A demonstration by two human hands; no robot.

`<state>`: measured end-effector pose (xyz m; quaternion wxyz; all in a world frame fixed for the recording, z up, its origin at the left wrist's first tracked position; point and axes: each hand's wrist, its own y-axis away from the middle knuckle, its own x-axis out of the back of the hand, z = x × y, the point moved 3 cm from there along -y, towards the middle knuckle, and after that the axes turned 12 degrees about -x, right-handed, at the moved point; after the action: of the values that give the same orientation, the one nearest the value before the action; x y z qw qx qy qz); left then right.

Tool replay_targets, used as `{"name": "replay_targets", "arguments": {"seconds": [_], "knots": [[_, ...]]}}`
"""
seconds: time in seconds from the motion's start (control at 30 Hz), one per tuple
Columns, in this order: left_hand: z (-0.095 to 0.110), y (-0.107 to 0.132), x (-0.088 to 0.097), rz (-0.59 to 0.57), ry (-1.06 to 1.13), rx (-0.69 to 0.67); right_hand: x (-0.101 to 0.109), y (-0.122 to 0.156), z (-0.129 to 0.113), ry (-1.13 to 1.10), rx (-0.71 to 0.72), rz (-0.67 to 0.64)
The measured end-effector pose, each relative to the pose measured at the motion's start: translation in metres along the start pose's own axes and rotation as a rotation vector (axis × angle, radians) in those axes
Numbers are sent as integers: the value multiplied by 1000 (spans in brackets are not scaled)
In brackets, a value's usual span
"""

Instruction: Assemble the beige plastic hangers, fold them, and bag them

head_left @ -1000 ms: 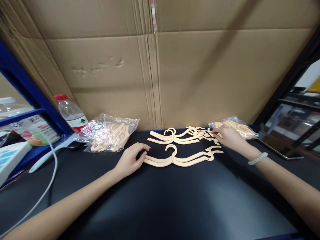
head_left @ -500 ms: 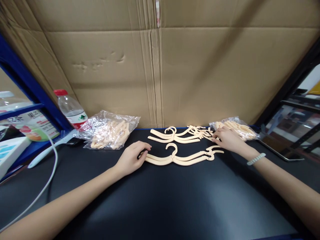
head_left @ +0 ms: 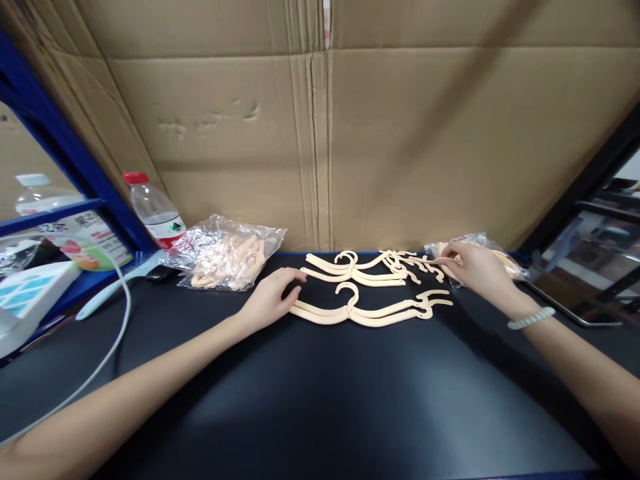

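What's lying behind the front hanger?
A second hanger lies behind the front hanger, with small loose pieces by its right end. Anything directly behind the left hand is covered.

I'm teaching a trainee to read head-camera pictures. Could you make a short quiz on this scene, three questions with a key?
1. Multiple choice: which hand is nearest the left end of the nearer hanger?
A) the left hand
B) the right hand
C) both equally

2. True or false: the hook of the farther hanger extends toward the cardboard.

3. Fill in: the bottle nearest the left plastic bag has a ____ cap.

Key: 1. A; 2. True; 3. red
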<state>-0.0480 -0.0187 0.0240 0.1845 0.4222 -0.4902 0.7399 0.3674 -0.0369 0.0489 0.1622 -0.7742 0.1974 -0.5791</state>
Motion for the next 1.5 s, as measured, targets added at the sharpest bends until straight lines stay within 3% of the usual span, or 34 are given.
{"name": "replay_targets", "arguments": {"seconds": [0.07, 0.13, 0.37, 0.6, 0.8, 1.03, 1.2, 1.4, 1.5], "knots": [[-6, -8, -2, -46, -13, 4, 7, 1, -5, -122, -49, 72], [-11, -17, -5, -100, -26, 4, 10, 3, -13, -311, -108, 62], [-24, -51, -21, -286, -53, -3, 6, 18, -48, -904, -230, -339], [-18, -63, -20, -331, -27, -4, 5, 18, -52, -1169, -321, -445], [-1, -53, -6, -260, -12, 58, 1, 19, -47, -1154, -379, -422], [20, -18, 9, -32, -7, 132, -1, 28, -62, -1221, -349, -473], [36, 5, 12, 101, 42, 153, -4, 44, -80, -1267, -423, -626], [48, 15, 7, 199, 144, 165, -9, 67, -89, -1434, -492, -1059], [50, 16, 6, 203, 147, 139, -6, 69, -90, -1492, -517, -1150]]}}
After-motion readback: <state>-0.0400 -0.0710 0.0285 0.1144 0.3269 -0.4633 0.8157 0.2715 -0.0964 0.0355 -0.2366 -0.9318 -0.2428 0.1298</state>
